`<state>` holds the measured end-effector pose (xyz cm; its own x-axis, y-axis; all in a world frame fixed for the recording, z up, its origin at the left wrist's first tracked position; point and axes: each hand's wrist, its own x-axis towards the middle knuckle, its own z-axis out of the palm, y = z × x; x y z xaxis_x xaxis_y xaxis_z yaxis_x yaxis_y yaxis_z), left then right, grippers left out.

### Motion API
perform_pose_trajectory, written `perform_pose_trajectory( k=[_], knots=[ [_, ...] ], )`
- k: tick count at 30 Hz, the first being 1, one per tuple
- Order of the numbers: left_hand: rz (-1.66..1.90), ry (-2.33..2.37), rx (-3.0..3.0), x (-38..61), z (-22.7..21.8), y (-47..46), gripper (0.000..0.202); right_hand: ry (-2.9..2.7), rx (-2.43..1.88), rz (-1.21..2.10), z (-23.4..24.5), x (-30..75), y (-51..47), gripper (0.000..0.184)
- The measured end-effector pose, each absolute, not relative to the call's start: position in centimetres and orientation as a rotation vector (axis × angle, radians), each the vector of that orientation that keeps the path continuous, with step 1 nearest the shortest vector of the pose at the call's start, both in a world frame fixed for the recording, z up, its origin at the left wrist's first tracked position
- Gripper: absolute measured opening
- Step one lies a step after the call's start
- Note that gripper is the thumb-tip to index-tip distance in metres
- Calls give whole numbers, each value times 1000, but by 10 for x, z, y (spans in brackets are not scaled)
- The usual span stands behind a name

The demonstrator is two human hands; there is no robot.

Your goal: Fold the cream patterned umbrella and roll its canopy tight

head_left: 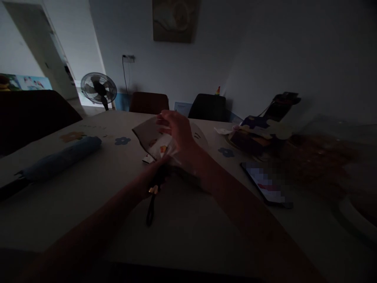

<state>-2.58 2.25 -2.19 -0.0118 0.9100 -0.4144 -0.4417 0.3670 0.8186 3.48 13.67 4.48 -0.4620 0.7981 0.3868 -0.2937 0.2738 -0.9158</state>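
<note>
In the middle of the table a white umbrella (145, 131) lies partly gathered, its loose fabric dark-edged and printed with small pictures. My left hand (153, 173) is closed around its lower end, mostly in shadow. Below that hand hangs a black wrist loop (150, 212) with a shiny gold-coloured piece at its top. My right hand (178, 127) is over the fabric, fingers bent and apart, pointing left. Part of the white cloth spreads behind and beside my right wrist. The umbrella's shaft is hidden by my hands and the fabric.
A rolled blue umbrella (63, 157) lies on the left of the white table (97, 212). To the right are a phone (266, 184), a cluttered pile (256, 135) and a blurred reddish heap (321, 161). Chairs (149, 102) and a fan (99, 88) stand beyond.
</note>
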Motion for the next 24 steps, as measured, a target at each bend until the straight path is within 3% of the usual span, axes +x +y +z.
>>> perform_pose_trajectory(
  k=[6,13,18,24],
  knots=[
    [1269,566,250,-50,-24,32,35,-1523,-480,1302,43,61,119,14],
    [1194,551,247,-54,-26,32,42,-1711,-669,1093,18,88,106,16],
    [1375,564,176,-46,-17,28,32,-1676,-878,787,12,112,147,15],
    [1381,544,178,-49,-23,30,28,-1603,-1223,937,-7,122,186,24]
  ],
)
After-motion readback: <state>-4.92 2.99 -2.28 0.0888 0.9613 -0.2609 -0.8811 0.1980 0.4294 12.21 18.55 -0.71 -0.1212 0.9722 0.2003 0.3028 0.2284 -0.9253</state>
